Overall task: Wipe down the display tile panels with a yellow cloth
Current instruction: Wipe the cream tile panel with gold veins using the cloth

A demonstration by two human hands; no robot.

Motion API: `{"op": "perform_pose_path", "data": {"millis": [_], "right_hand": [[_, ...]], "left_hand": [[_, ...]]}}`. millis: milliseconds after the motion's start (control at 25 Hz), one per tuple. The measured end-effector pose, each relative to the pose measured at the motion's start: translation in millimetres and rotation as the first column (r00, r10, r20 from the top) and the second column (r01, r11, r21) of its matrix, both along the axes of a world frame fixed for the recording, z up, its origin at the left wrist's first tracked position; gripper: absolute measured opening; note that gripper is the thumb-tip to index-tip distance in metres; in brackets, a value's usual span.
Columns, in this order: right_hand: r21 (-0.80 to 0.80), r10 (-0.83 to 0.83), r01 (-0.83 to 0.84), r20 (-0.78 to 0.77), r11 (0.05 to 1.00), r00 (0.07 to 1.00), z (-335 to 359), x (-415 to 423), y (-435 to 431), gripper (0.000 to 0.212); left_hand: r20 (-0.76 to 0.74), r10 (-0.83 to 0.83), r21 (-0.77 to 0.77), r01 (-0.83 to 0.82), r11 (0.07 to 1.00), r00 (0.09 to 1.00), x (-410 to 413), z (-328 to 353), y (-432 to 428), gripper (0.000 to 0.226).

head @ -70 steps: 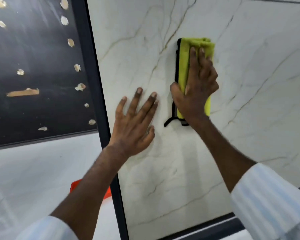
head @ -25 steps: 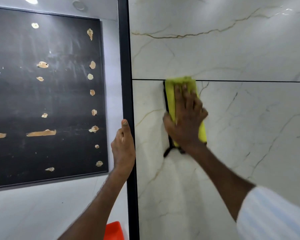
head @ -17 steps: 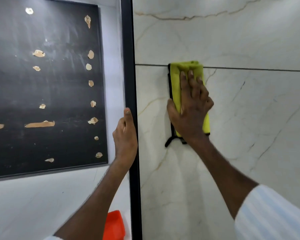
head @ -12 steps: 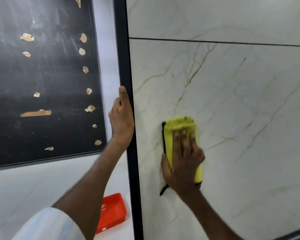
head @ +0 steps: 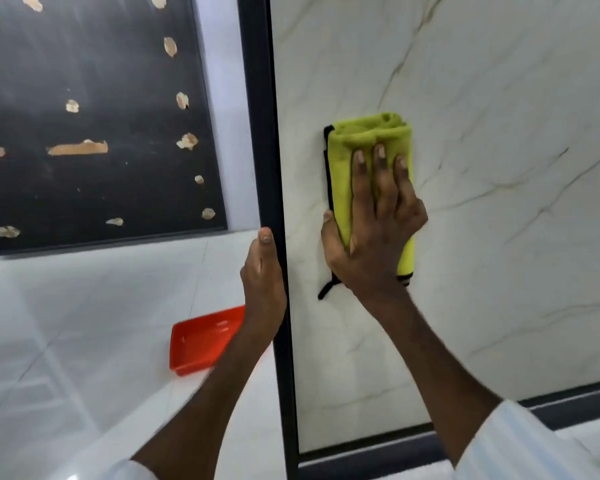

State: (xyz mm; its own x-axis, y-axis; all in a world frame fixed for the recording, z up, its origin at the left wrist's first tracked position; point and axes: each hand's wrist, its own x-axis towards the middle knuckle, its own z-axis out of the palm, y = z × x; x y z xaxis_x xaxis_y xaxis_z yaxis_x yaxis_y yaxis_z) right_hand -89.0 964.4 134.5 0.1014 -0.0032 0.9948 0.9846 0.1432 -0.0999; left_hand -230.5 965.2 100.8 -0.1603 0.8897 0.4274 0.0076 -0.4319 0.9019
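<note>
The yellow cloth (head: 340, 161), folded and edged in black, lies flat against the white veined tile panel (head: 499, 133). My right hand (head: 374, 237) presses it to the panel with straight fingers spread over it, and the thumb lies at the cloth's left edge. A black corner of the cloth hangs out below the palm. My left hand (head: 262, 275) grips the panel's black upright frame (head: 260, 116). Its thumb points up along the front of the frame and its fingers are hidden behind the edge.
A dark display panel (head: 101, 98) with pale chipped spots hangs on the wall to the left. A red tray (head: 201, 341) lies on the glossy white floor (head: 66, 323) behind my left forearm. The panel's black bottom rail (head: 378, 441) runs low across the view.
My right hand has wiped the cloth downward from the horizontal seam, which is now out of view. My left hand moved from the panel face to the frame edge and slid lower.
</note>
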Motion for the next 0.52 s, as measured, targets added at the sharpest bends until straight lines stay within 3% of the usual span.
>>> {"op": "perform_pose_path", "data": {"millis": [160, 280, 400, 520], "right_hand": [[-0.164, -0.017, 0.016, -0.002, 0.986, 1.000, -194.8, -6.4, -6.2, 0.071], [-0.347, 0.028, -0.052, -0.073, 0.936, 0.997, -321.5, -10.8, -25.7, 0.064], [-0.392, 0.045, -0.093, -0.128, 0.915, 0.991, -353.3, -13.4, -39.6, 0.069], [-0.254, 0.101, -0.149, -0.196, 0.956, 0.975, -301.0, -15.6, -27.0, 0.084]], "left_hand": [[-0.013, -0.020, 0.073, 0.021, 0.997, 1.000, -1.0, -5.6, 0.4, 0.049], [0.030, -0.024, 0.076, 0.021, 0.997, 0.999, 1.1, -5.9, 2.1, 0.028], [0.035, -0.018, 0.107, 0.014, 0.994, 0.999, 2.2, -5.1, 6.3, 0.030], [0.045, -0.060, 0.138, 0.053, 0.989, 0.997, 1.8, -6.3, 5.2, 0.062]]}}
